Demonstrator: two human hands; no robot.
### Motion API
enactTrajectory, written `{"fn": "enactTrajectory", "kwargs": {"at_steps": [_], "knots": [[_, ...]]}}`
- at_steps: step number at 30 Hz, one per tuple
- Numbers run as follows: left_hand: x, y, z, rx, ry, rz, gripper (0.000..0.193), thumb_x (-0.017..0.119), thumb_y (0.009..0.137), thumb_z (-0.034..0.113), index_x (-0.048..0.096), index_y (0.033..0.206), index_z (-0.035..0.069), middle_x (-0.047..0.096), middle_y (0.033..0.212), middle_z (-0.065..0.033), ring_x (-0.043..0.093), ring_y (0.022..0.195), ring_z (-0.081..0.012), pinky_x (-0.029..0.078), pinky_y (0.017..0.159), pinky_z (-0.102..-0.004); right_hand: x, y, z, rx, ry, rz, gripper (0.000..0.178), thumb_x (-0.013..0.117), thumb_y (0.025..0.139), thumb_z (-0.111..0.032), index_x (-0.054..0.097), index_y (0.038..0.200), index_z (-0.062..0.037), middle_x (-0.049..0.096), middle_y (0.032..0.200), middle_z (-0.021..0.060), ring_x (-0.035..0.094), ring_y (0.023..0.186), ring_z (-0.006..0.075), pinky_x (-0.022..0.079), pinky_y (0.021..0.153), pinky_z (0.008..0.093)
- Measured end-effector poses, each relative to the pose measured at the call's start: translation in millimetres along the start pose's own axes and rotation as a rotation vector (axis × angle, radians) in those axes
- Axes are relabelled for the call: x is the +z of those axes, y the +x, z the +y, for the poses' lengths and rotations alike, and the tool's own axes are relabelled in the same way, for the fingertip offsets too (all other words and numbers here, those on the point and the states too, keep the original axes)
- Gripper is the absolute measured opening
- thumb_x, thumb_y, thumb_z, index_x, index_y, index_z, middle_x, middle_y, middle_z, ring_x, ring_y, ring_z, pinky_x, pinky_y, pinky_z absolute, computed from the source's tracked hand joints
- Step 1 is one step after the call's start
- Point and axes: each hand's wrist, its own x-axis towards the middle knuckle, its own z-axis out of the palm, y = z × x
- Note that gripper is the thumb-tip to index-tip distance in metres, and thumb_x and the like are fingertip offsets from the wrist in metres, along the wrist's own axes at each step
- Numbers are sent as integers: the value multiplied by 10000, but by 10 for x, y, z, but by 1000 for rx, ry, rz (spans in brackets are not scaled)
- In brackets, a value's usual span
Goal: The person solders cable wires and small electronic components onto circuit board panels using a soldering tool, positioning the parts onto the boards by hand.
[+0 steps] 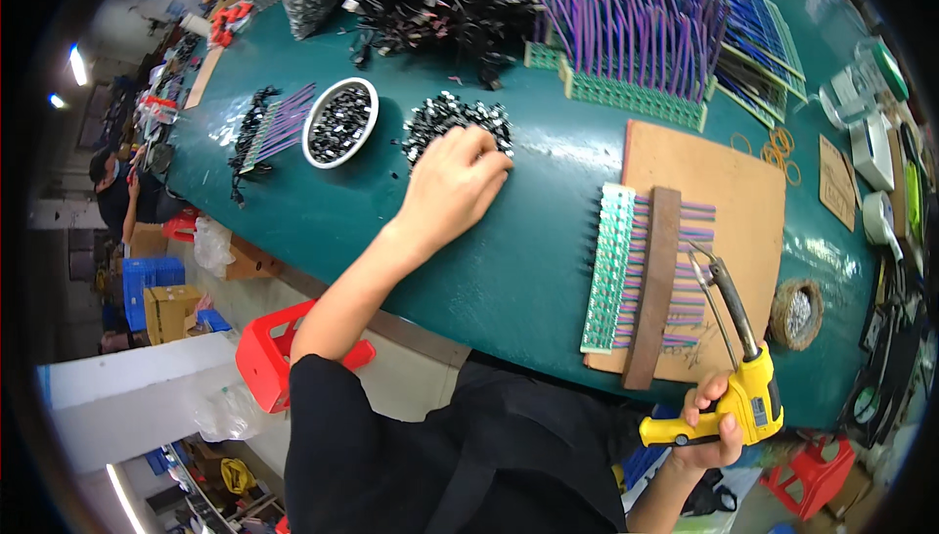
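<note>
Left hand at a pile of small parts, right hand gripping a yellow soldering gun

The left hand's fingers curl down onto the near side of the black-and-silver pile, which lies on the green table just right of a white bowl of similar pieces; whether they pinch one, I cannot tell, while the right hand's fingers wrap the gun's handle, its tip above a cardboard sheet, near the purple wires of a green circuit board, with a brown bar lying across them
</note>
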Motion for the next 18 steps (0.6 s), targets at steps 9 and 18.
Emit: {"fn": "enactTrajectory", "kwargs": {"at_steps": [9, 18], "knots": [[6, 90, 236, -112, -233, -6, 72, 586, 828, 34, 560, 892, 14, 521, 857, -104, 535, 782, -260, 451, 707, -340, 269, -163, -6, 30, -306, 46, 892, 643, 733, -187, 112, 1408, 54, 566, 819, 186, 542, 577, 221, 477, 529, 280], [43, -24, 384, -263, -371, -35, 97, 581, 876, 50, 601, 964, 14, 596, 881, -78, 586, 709, -143, 487, 640, -263, 313, -302, 61, 171, -382, 95, 888, 618, 718, -195, 126, 1413, 58, 559, 855, 200, 547, 632, 218, 483, 548, 284]]}}
